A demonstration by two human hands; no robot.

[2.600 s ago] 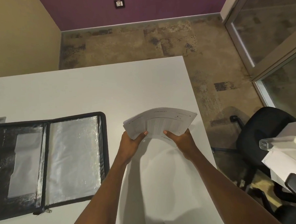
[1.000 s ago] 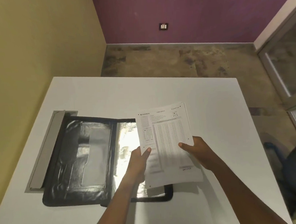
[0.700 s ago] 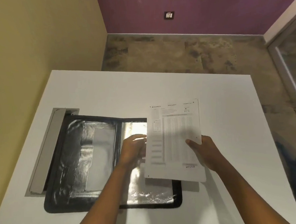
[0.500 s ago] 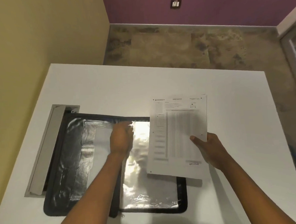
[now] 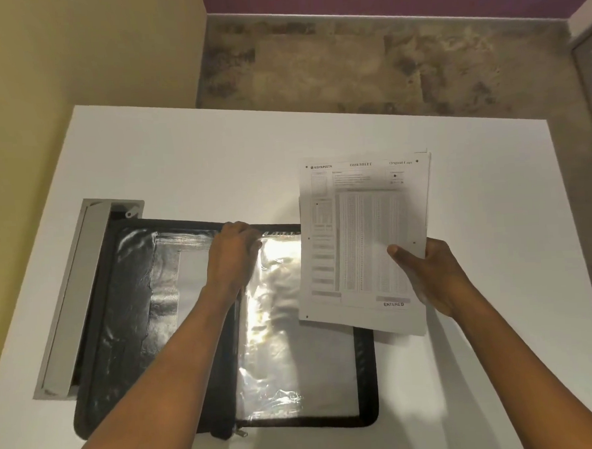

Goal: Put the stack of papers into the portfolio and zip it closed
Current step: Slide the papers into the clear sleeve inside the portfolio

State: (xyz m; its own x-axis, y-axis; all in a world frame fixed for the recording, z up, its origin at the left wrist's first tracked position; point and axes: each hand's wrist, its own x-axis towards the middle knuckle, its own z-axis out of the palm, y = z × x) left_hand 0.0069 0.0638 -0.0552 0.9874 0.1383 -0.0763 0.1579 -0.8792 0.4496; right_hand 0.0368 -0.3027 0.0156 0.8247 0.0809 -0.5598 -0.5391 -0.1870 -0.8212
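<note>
A black zip portfolio (image 5: 129, 336) lies open flat on the white table (image 5: 215, 153), with shiny clear plastic sleeves on both halves. My left hand (image 5: 232, 255) rests on the top edge of the right-hand sleeve near the spine, fingers curled at that edge. Whether it pinches the plastic is hidden. My right hand (image 5: 431, 275) grips the stack of papers (image 5: 364, 241), a printed form sheet on top, by its right side. The stack hovers over the portfolio's right edge and the table beside it. The zip pull (image 5: 242, 433) sits at the near edge by the spine.
A grey cable-tray flap (image 5: 72, 294) stands open in the table, along the portfolio's left side. A yellow wall is close on the left. Beyond the table's far edge is mottled floor (image 5: 365, 66), with a glass door frame (image 5: 588, 71) at the right.
My left hand let go of the papers and moved to the portfolio's top edge. My right hand alone now holds the stack, shifted slightly right. The view tilted down.
</note>
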